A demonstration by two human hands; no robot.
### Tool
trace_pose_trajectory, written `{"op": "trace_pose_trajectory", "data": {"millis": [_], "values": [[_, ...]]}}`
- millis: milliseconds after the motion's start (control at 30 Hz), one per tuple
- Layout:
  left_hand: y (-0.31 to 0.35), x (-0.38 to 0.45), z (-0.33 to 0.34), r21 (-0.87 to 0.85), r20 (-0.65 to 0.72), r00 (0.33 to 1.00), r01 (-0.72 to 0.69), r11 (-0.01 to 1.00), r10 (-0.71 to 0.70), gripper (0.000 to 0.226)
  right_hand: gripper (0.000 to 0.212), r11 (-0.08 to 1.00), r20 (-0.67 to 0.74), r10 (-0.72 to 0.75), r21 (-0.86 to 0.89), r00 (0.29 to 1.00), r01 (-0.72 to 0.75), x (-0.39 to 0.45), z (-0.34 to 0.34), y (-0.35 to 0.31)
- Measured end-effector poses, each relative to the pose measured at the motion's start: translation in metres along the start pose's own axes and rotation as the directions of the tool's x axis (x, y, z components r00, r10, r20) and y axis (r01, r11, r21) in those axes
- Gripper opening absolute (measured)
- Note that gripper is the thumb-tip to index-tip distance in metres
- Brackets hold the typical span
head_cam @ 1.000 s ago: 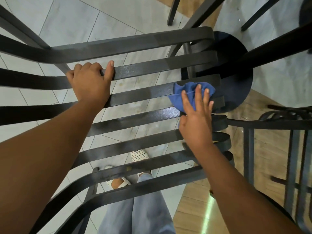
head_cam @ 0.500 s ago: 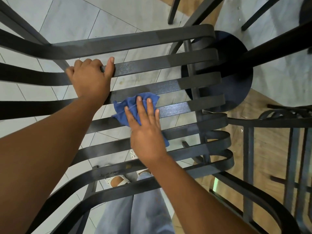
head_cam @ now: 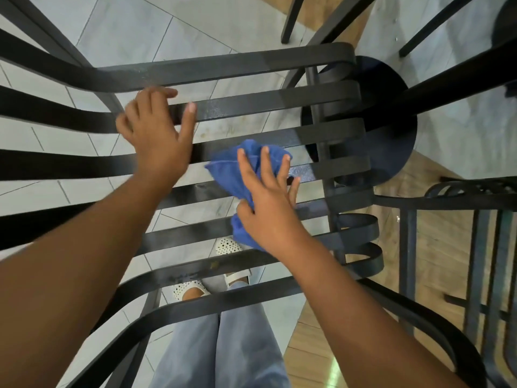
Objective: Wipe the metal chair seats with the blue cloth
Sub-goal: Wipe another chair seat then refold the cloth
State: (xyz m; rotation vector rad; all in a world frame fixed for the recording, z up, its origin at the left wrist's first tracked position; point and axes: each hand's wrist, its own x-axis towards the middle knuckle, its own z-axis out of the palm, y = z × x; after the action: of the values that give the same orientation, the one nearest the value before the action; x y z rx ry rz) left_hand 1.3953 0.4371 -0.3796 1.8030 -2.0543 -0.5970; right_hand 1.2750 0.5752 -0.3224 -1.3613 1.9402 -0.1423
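A black metal chair seat [head_cam: 251,65] made of flat slats fills the view below me. The blue cloth [head_cam: 229,169] lies bunched on the middle slats. My right hand [head_cam: 268,203] presses on it with fingers straight and spread, and the cloth's lower end sticks out under the wrist. My left hand [head_cam: 156,135] hovers over the slats at the upper left, its fingers blurred and loosely spread, the thumb lying across one slat. I cannot tell whether it touches the metal.
A round black table base [head_cam: 391,147] sits on the floor just right of the seat. Another black metal chair [head_cam: 475,247] stands at the right. Dark chair legs [head_cam: 291,21] cross the top. My legs and white shoes [head_cam: 223,245] show under the slats.
The right hand swept the cloth left along the slats, then back toward the middle right. The left hand has let go of its slat and shifted slightly right.
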Motion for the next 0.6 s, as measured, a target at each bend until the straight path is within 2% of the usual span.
{"op": "trace_pose_trajectory", "data": {"millis": [67, 133, 200, 267, 333, 400, 467, 600], "values": [[0.013, -0.033, -0.007, -0.105, 0.028, 0.994, -0.104, 0.989, 0.107, 0.050, 0.072, 1.000, 0.016, -0.006, 0.004, 1.000, 0.006, 0.006, -0.008, 0.002], [0.030, -0.068, -0.003, -0.185, 0.117, 0.955, -0.249, 0.951, 0.273, 0.055, 0.068, 1.000, -0.135, 0.011, -0.019, 0.991, -0.014, 0.023, -0.023, 0.014], [0.042, -0.098, 0.011, -0.160, 0.247, 0.896, -0.336, 0.928, 0.368, 0.068, 0.068, 0.981, -0.223, 0.025, -0.180, 0.974, -0.066, 0.046, -0.036, 0.030], [0.051, -0.119, 0.030, -0.007, 0.334, 0.880, -0.357, 0.934, 0.338, 0.084, 0.071, 0.950, -0.174, 0.033, -0.301, 0.984, -0.085, 0.064, -0.040, 0.043], [0.062, -0.135, 0.044, 0.191, 0.361, 0.889, -0.366, 0.911, 0.282, 0.096, 0.074, 0.937, -0.122, 0.011, -0.347, 0.992, -0.053, 0.071, -0.039, 0.052], [0.078, -0.143, 0.053, 0.319, 0.377, 0.902, -0.341, 0.884, 0.212, 0.100, 0.071, 0.927, -0.117, -0.027, -0.374, 0.993, -0.019, 0.070, -0.039, 0.059], [0.085, -0.143, 0.058, 0.342, 0.340, 0.922, -0.303, 0.889, 0.184, 0.090, 0.066, 0.924, -0.118, -0.054, -0.382, 0.992, 0.005, 0.068, -0.039, 0.064], [0.075, -0.135, 0.059, 0.251, 0.300, 0.926, -0.310, 0.917, 0.231, 0.067, 0.053, 0.921, -0.104, -0.087, -0.387, 0.991, 0.041, 0.069, -0.041, 0.067]]}}
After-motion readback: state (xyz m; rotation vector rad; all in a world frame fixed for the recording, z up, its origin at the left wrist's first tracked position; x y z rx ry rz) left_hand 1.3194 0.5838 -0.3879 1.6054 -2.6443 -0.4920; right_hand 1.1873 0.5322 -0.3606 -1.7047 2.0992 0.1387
